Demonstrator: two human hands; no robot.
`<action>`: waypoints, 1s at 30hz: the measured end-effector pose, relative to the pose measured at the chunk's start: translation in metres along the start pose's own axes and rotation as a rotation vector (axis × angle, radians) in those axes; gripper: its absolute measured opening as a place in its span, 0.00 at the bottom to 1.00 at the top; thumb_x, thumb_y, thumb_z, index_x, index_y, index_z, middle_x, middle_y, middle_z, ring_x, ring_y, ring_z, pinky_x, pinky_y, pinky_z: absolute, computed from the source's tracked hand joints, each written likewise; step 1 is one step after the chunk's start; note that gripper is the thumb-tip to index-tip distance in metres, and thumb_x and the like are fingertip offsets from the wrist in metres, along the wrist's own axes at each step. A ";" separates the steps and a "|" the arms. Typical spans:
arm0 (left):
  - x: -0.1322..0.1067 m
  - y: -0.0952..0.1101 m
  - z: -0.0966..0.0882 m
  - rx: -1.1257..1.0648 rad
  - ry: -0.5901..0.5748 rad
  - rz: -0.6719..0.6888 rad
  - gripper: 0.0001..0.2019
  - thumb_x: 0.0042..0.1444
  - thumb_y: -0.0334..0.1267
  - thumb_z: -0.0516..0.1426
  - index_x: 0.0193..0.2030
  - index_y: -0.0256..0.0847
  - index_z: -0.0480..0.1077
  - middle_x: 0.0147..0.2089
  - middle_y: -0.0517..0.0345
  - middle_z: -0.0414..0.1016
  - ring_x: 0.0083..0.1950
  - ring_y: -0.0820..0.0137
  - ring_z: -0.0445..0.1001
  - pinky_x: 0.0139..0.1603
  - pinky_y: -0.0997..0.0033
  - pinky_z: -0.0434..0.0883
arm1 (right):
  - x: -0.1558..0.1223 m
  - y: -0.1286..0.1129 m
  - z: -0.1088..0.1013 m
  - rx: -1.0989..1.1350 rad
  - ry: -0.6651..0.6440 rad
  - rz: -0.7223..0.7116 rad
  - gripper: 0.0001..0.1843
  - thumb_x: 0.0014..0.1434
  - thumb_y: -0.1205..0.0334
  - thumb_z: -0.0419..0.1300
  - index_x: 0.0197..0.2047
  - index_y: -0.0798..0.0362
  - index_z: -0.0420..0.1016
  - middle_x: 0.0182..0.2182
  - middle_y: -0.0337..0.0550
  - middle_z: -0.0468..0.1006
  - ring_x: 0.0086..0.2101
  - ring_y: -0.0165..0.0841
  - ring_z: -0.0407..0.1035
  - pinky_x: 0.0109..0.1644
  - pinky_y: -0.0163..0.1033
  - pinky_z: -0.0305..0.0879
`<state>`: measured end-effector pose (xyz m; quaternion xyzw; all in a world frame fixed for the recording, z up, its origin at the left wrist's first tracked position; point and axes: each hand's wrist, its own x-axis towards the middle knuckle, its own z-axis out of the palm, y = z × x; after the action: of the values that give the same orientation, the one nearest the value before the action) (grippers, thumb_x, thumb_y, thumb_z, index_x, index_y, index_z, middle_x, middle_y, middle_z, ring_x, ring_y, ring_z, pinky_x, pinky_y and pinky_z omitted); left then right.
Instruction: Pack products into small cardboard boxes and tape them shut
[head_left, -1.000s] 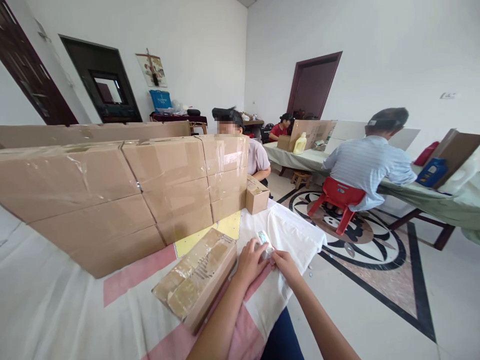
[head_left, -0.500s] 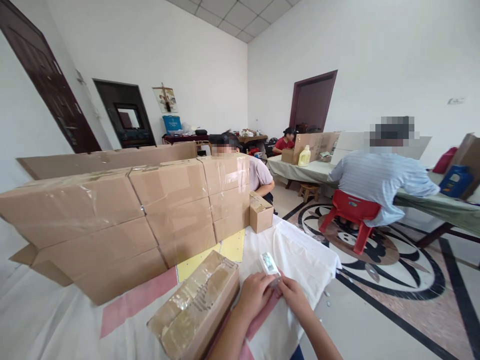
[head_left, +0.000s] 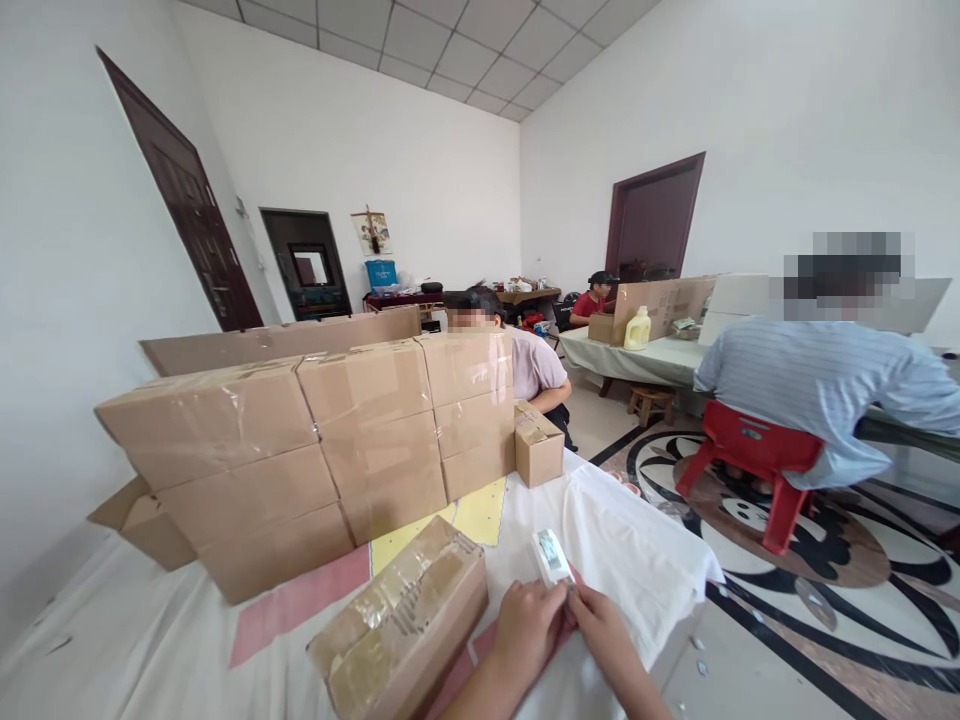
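A small white oblong packet (head_left: 553, 558) with a greenish printed panel points away from me, above the table's front part. Closed around its near end is my left hand (head_left: 529, 622), thumb toward the right. Right beside it, my right hand (head_left: 600, 622) has its fingers pinched together at the same near end; the exact grip is partly hidden. To the left of my hands lies a long taped cardboard box (head_left: 405, 625) with dark print on its top.
A wall of stacked cardboard boxes (head_left: 322, 450) stands on the white cloth (head_left: 172, 640), a small carton (head_left: 538, 455) at its right end. Behind it a person (head_left: 541, 365) sits bent over. Another person (head_left: 787, 390) sits on a red chair (head_left: 757, 440) at the right.
The view has tilted up and turned left, so the scene sits further right and lower. Both hands remain at the near end of the white packet.
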<state>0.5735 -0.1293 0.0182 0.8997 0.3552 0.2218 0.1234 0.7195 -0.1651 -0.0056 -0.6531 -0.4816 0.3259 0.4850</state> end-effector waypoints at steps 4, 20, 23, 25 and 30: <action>-0.002 -0.002 0.013 0.084 -0.005 0.000 0.18 0.68 0.40 0.53 0.63 0.49 0.69 0.48 0.51 0.83 0.50 0.55 0.80 0.49 0.56 0.73 | 0.001 0.001 0.000 0.022 -0.012 -0.005 0.21 0.55 0.41 0.52 0.21 0.47 0.61 0.19 0.40 0.70 0.27 0.39 0.66 0.34 0.42 0.62; -0.009 0.004 0.036 0.131 -0.084 -0.220 0.31 0.64 0.28 0.45 0.72 0.55 0.61 0.45 0.45 0.82 0.50 0.50 0.79 0.54 0.46 0.71 | 0.003 0.014 0.005 -0.041 0.067 -0.031 0.24 0.56 0.37 0.52 0.22 0.48 0.67 0.22 0.45 0.75 0.28 0.43 0.70 0.35 0.45 0.65; -0.012 0.006 0.038 0.097 -0.037 -0.225 0.30 0.64 0.28 0.46 0.71 0.56 0.62 0.42 0.45 0.82 0.46 0.49 0.79 0.53 0.45 0.71 | 0.002 0.008 0.002 -0.055 0.068 -0.037 0.24 0.56 0.38 0.52 0.22 0.48 0.67 0.22 0.44 0.75 0.28 0.43 0.70 0.35 0.44 0.65; -0.014 0.008 0.036 0.108 -0.049 -0.222 0.31 0.64 0.28 0.46 0.72 0.56 0.61 0.43 0.45 0.82 0.46 0.48 0.79 0.52 0.44 0.71 | 0.000 0.002 0.001 -0.064 0.058 -0.035 0.24 0.55 0.37 0.52 0.21 0.48 0.65 0.20 0.43 0.73 0.27 0.42 0.68 0.34 0.44 0.64; -0.021 0.007 0.023 0.113 -0.042 -0.132 0.34 0.62 0.31 0.51 0.75 0.54 0.54 0.46 0.45 0.81 0.48 0.48 0.79 0.52 0.45 0.73 | -0.004 -0.006 0.000 -0.067 0.038 -0.019 0.23 0.55 0.39 0.52 0.21 0.47 0.61 0.20 0.40 0.69 0.27 0.38 0.66 0.33 0.42 0.62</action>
<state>0.5752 -0.1499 -0.0059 0.8842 0.4232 0.1738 0.0941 0.7165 -0.1685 0.0005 -0.6707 -0.4889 0.2924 0.4750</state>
